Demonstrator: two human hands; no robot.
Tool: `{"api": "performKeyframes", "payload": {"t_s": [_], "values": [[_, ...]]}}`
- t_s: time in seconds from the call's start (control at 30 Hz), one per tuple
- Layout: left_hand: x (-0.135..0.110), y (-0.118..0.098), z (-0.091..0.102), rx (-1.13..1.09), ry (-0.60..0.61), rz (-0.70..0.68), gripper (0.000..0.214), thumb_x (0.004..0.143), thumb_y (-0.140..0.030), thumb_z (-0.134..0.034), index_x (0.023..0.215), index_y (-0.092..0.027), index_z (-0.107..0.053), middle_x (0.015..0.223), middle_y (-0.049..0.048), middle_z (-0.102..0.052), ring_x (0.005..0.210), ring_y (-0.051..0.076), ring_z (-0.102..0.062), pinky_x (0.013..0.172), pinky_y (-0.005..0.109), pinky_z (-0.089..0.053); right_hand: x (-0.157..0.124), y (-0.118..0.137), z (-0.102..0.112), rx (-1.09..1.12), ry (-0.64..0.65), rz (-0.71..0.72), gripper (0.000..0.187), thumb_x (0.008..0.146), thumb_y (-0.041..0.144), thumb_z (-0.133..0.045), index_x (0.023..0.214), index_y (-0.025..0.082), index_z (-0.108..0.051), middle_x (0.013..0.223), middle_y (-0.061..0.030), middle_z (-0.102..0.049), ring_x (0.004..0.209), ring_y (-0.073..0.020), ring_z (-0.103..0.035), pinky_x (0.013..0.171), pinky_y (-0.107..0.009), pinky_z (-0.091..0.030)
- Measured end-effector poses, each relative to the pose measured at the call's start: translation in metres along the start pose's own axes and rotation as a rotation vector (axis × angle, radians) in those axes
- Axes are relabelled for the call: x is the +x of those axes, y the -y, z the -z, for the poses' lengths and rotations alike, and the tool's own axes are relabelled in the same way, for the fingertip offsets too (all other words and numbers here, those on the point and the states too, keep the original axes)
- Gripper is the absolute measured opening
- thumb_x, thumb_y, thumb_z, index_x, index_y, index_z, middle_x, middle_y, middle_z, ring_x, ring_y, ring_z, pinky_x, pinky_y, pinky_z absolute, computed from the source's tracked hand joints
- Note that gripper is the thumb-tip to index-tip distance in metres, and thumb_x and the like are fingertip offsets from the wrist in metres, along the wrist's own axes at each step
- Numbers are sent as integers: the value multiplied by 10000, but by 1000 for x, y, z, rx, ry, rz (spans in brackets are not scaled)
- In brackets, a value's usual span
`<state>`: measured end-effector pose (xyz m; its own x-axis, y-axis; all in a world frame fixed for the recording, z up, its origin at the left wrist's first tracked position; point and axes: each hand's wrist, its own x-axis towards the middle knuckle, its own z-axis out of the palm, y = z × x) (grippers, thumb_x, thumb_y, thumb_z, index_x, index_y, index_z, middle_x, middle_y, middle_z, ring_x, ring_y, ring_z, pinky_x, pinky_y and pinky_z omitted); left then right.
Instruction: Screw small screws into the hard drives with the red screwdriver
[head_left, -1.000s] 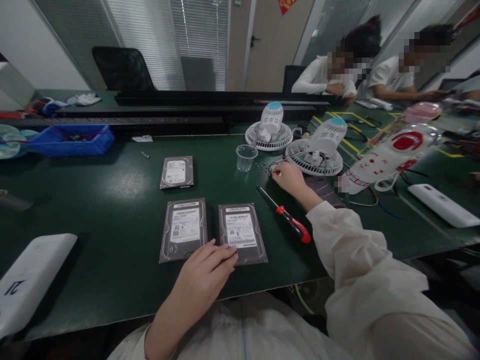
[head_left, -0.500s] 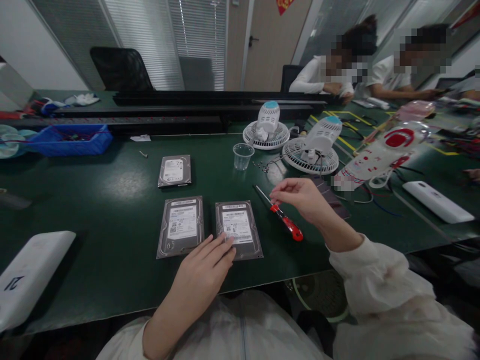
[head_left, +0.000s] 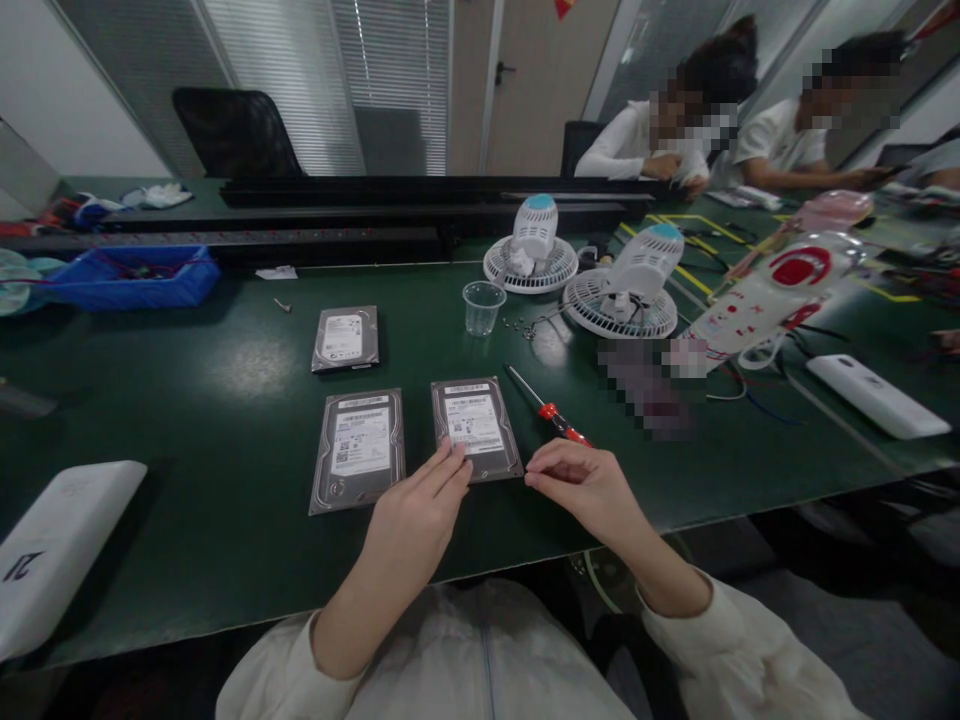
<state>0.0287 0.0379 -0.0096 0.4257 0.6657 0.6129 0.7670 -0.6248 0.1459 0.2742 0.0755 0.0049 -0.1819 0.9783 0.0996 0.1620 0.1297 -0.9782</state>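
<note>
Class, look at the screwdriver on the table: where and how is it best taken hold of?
Probably by its thick handle, from the near right side: the screwdriver lies with its thin shaft pointing away and left, the handle end towards the right hand, which partly hides it.

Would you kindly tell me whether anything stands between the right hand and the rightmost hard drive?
Nothing visible does: the right hand is at the near right corner of that hard drive. The screwdriver lies beyond the hand, to the drive's right, not between them.
</note>
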Motion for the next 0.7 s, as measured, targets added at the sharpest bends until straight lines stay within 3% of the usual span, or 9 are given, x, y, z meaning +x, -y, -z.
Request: {"api": "performKeyframes", "payload": {"t_s": [0.33, 0.57, 0.7], "values": [[-2, 1, 1, -17, -10, -2, 259, 1066, -70, -549, 1209, -87, -764, 1301, 168, -811, 1246, 312, -776, 956, 400, -714, -3, -3, -1, -181, -2, 128, 56, 824, 291, -867, 823, 246, -834, 822, -40, -788, 701, -183, -728, 638, -323, -611], [-2, 0, 1, -23, -12, 2, 264, 1067, -61, -541, 1197, -59, -771, 1305, 177, -807, 1247, 317, -775, 967, 399, -708, 1, 4, 2, -438, 48, 453, 104, 917, 173, -792, 827, 225, -788, 814, -23, -796, 725, -165, -761, 697, -296, -628], [-2, 1, 1, -11, -5, 2, 274, 1070, -61, -533, 1195, -59, -776, 1301, 174, -809, 1245, 315, -776, 966, 399, -708, 2, 0, 2, -455, 46, 530, 89, 922, 132, -785, 870, 203, -793, 846, -37, -801, 754, -158, -772, 716, -270, -641]]}}
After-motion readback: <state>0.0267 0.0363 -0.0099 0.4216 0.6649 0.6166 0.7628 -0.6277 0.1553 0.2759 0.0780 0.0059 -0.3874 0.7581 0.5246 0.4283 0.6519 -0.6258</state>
